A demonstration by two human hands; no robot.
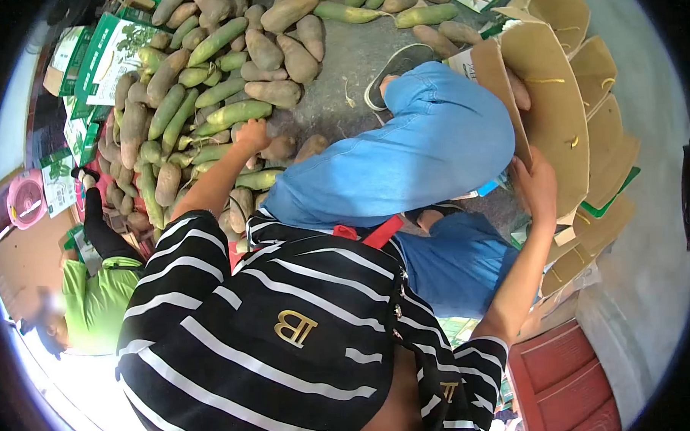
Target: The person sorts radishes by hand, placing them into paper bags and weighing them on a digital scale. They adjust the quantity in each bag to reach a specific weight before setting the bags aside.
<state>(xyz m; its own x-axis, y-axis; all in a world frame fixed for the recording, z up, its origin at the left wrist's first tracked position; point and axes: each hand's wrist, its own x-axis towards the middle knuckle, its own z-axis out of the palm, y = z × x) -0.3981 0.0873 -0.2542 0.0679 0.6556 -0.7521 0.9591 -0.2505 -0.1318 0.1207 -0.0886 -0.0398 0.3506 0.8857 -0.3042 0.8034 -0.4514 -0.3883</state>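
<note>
My left hand (252, 135) reaches into the heap of green and brownish radishes (239, 113). Its fingers are bent over a brownish radish (280, 148) at the heap's edge; whether they grip it is unclear. On the right, my right hand (538, 184) holds the edge of an open cardboard box (550, 117), fingers on the near flap and partly hidden. Inside that box a pinkish-brown radish (518, 90) shows.
More open boxes with yellow cord (602, 130) stand in a row at the right. Printed cartons (115, 60) and a pink basin (27, 198) are at the left. A person in a green shirt (97, 304) sits lower left. Red panelled wood (565, 375) is lower right.
</note>
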